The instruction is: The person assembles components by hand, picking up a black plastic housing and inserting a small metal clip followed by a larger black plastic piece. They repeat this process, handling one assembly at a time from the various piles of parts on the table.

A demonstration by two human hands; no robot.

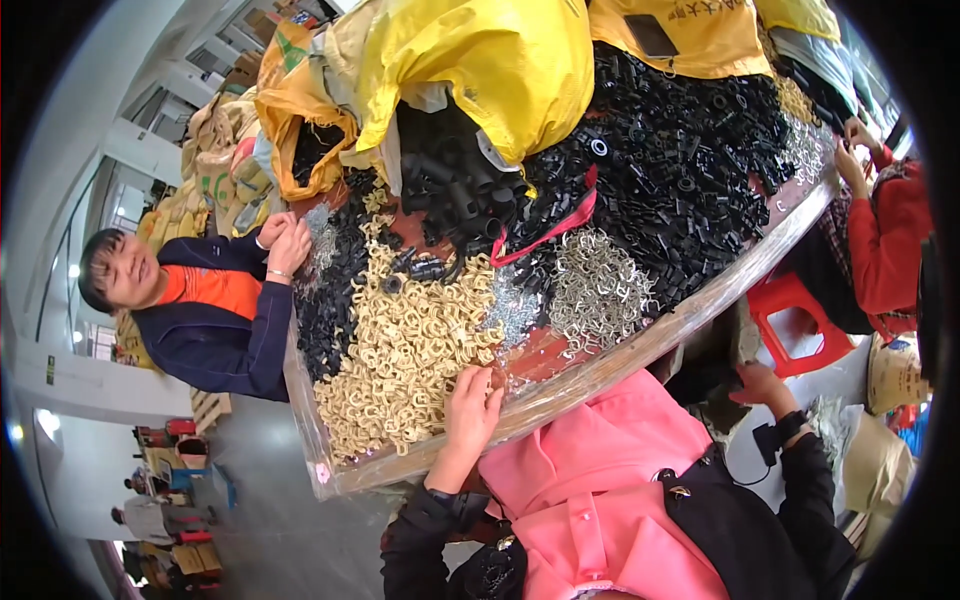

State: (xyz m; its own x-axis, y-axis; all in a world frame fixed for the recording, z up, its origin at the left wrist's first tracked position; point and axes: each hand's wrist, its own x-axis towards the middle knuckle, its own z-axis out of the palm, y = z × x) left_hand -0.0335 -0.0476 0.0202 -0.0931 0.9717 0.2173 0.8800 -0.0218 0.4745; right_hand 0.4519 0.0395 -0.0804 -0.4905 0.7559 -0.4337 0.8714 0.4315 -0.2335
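My left hand (470, 410) is at the near edge of the table, beside a heap of beige U-shaped plastic clips (410, 345) and some small silver screws (515, 310). Its fingers are curled together, and what they pinch, if anything, is too small to make out. Away from the table, my right hand (762, 386) hangs low over the dark space right of my pink apron (600, 450). Its fingers look stretched out and apart, with nothing seen in them. A heap of metal U-shaped clips (600, 290) lies on the tabletop between the beige clips and the table's right edge.
Black plastic parts (680, 140) cover the far table, with a pink strap (550, 230) among them. Yellow bags (480, 70) stand behind. One person (210, 310) works at the left, another's red sleeve (885, 235) shows at the right near a red stool (800, 325). A wrapped rim (600, 375) edges the table.
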